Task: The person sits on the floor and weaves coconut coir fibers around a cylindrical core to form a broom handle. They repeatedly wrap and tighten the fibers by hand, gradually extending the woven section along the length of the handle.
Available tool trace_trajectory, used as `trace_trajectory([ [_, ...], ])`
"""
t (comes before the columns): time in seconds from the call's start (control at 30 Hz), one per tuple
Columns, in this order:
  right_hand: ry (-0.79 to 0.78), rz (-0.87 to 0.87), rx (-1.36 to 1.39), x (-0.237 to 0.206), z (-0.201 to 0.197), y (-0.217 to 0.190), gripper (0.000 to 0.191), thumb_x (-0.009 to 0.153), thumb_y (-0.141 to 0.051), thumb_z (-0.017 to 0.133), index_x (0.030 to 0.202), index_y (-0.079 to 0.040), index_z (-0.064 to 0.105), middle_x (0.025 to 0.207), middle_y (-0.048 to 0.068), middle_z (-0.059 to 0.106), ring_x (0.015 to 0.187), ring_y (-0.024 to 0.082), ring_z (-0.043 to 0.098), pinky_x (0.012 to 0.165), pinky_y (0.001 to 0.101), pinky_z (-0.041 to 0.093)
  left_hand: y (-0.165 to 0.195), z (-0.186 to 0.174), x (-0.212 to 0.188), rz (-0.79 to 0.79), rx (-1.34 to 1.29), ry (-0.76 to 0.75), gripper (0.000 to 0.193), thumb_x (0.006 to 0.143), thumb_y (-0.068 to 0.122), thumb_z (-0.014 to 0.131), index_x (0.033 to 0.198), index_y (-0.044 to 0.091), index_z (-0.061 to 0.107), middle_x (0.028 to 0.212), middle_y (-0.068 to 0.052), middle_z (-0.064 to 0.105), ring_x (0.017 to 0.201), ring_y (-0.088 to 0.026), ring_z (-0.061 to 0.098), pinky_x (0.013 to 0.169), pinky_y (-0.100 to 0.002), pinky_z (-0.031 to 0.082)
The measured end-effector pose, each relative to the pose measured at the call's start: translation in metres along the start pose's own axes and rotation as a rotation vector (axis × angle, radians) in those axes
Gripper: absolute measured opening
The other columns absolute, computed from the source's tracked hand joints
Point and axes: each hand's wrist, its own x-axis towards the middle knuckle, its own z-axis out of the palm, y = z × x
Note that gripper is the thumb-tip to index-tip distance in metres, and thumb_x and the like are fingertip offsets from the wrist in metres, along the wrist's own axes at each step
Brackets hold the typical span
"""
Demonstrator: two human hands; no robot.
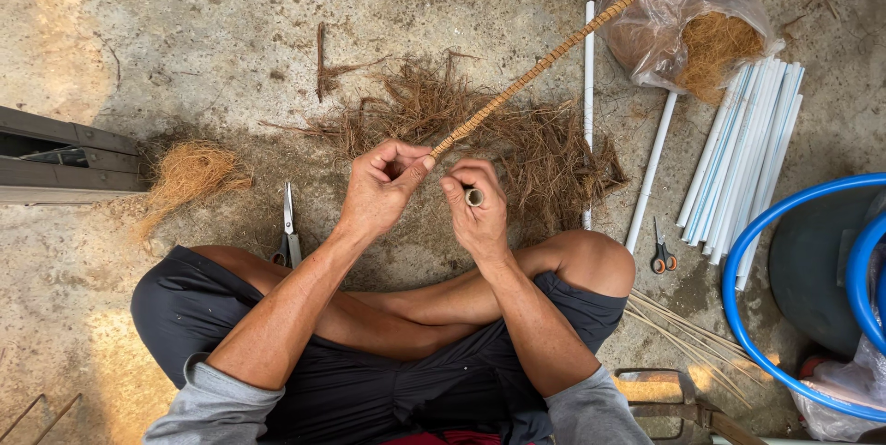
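A person sits cross-legged on the concrete floor (pixel 212 30), the left hand (pixel 380 188) with fingers closed around the near end of a long fibre-wrapped stick (pixel 540 64), and the right hand (pixel 477 208) pinching a small spool of twine (pixel 473 196) just beside it. Grey scissors (pixel 290 233) lie by the left knee and orange-handled scissors (pixel 663 256) by the right. Beyond the hands the stick slants over a pile of brown fibre (pixel 517 136) towards a plastic bag of fibre (pixel 692 30), with white pipes (pixel 743 150) to the right.
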Motion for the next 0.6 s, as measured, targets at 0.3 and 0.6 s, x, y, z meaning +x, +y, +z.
trace_trajectory([
  [0.3,-0.162,0.005,-0.084,-0.003,-0.003,0.006,0.036,0.097,-0.022,0.078,0.075,-0.007,0.054,0.063,-0.001,0.051,0.055,0.009,0.048,0.048,0.0290,0.037,0.001,-0.002,-0.004,0.084,0.131,0.048,0.011,0.095,0.013,0.077,0.103,0.005,0.078,0.085,0.004,0.057,0.063,-0.003,0.046,0.052,-0.022,0.040],
  [0.6,-0.264,-0.157,-0.128,0.002,-0.006,-0.008,0.035,0.090,-0.006,0.079,0.073,-0.008,0.048,0.062,0.001,0.049,0.053,0.012,0.047,0.047,0.0321,0.036,-0.004,-0.004,-0.006,0.210,0.446,0.106,0.014,0.092,0.014,0.080,0.103,0.006,0.080,0.080,-0.001,0.054,0.057,-0.009,0.049,0.049,-0.030,0.041],
])
